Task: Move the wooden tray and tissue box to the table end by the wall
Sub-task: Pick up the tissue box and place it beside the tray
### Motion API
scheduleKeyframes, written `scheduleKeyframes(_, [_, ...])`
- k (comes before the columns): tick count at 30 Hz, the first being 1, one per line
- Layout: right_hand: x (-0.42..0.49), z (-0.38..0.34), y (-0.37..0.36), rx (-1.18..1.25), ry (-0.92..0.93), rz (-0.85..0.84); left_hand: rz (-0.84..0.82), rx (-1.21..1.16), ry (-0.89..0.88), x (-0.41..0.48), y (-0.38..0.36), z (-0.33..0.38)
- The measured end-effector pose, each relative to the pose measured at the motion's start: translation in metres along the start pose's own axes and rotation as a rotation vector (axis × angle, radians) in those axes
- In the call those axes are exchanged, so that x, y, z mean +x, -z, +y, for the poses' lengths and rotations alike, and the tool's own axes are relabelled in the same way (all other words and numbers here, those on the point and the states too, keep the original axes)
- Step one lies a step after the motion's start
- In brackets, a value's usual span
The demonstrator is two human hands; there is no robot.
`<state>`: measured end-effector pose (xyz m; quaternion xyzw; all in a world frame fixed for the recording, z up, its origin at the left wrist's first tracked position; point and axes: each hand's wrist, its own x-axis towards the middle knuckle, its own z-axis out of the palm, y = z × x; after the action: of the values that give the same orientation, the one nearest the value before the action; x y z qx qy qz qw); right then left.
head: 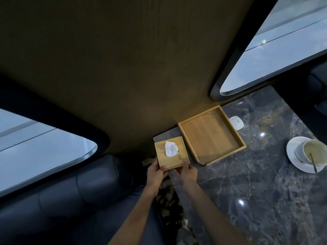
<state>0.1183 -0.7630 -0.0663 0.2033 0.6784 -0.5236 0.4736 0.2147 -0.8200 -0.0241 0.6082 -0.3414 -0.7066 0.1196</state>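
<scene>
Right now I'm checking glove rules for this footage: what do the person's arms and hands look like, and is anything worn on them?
Both forearms are bare, with no sleeves showing in the frame. The left hand and right hand are bare too: no gloves, and I see no watch, rings or bands, though the picture is dim.

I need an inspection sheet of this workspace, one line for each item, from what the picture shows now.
Surface: dark marble table, glossy, its end against the wall.
Job's things: wooden tray empty, at the wall end; tissue box beside it, tissue sticking out.
Clutter: cup and saucer with a spoon; small white device.
Grippers: left hand and right hand hold the tissue box.
Cables: nothing seen.
Surroundings: dark seat, two windows.
</scene>
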Motion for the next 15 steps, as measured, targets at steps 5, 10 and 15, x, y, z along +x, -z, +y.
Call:
scheduleKeyframes(5, [0.006, -0.013, -0.006, 0.042, 0.018, -0.026, 0.001, 0.036, -0.029, 0.008, -0.006, 0.006])
scheduleKeyframes(10, [0.010, -0.036, -0.008, 0.160, -0.042, -0.105, 0.008, 0.069, -0.040, 0.019, -0.013, 0.016])
scheduleKeyframes(15, [0.012, -0.053, -0.011, 0.188, -0.041, -0.129, -0.020, 0.075, -0.068, 0.024, -0.019, 0.025])
